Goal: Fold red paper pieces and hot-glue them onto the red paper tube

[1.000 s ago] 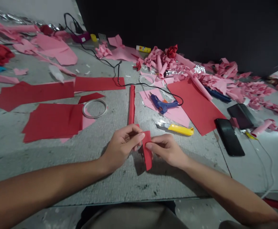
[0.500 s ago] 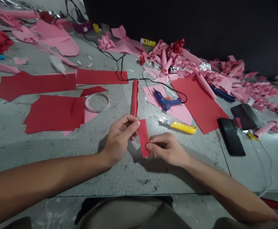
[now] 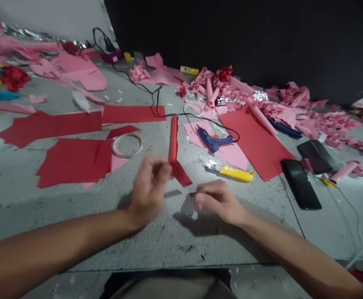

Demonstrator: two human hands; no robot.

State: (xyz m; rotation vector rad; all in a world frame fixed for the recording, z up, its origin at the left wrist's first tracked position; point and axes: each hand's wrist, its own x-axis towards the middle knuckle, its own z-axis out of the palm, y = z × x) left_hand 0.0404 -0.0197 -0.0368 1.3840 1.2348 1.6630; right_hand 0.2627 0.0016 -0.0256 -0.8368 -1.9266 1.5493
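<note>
A small red paper strip [image 3: 182, 174] slants out from the fingertips of my left hand [image 3: 150, 187], which is blurred and closed on the strip's near end. Behind it, the rolled red paper tube [image 3: 173, 139] lies lengthwise on the table, its lower end overlapped by the strip in view. My right hand [image 3: 217, 201] is just to the right, apart from the strip, with thumb and fingers pinched together. Whether anything small is between those fingers cannot be made out. A yellow utility knife [image 3: 236, 173] with its blade out lies beyond the right hand.
A blue glue gun [image 3: 214, 140] with a black cord rests on pink paper. Red sheets [image 3: 75, 162] and a tape roll [image 3: 127, 145] lie left. A large red sheet [image 3: 256, 143] and a phone [image 3: 300, 184] lie right. Crumpled pink scraps [image 3: 312, 116] line the back.
My right hand has let go of the red strip. My left hand has moved slightly left and turned, and the strip now tilts away from me. The view has shifted a little.
</note>
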